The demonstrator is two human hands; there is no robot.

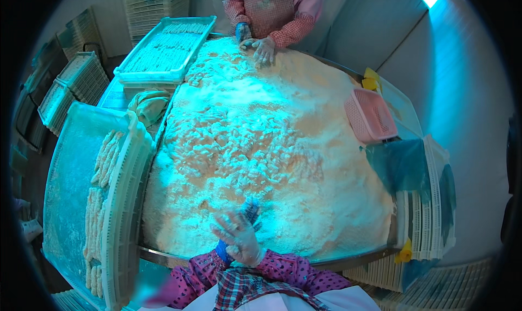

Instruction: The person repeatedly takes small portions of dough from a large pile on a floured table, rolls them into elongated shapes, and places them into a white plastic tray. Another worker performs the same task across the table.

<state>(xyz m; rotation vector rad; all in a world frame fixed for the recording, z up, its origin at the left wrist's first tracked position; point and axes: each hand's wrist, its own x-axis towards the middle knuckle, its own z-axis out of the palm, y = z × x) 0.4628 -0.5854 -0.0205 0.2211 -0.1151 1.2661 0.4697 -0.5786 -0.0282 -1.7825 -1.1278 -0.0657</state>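
Observation:
At the near edge of a wide table heaped with white flour-like powder, my two gloved hands meet. My right hand, in a pale thin glove, lies across my left hand, its fingers stretched out and slightly blurred. Beneath and beyond it shows part of my left hand in a dark blue glove; its fingers are mostly covered and smeared. I cannot make out anything held between them. Pale, floury pieces are scattered thickly through the powder ahead of my hands.
On the left, a large pale tray holds rows of coated strips. A filled tray and crumpled cloth lie beyond it. A pink basket sits at right, near stacked racks. Across the table a person's gloved hands touch the powder.

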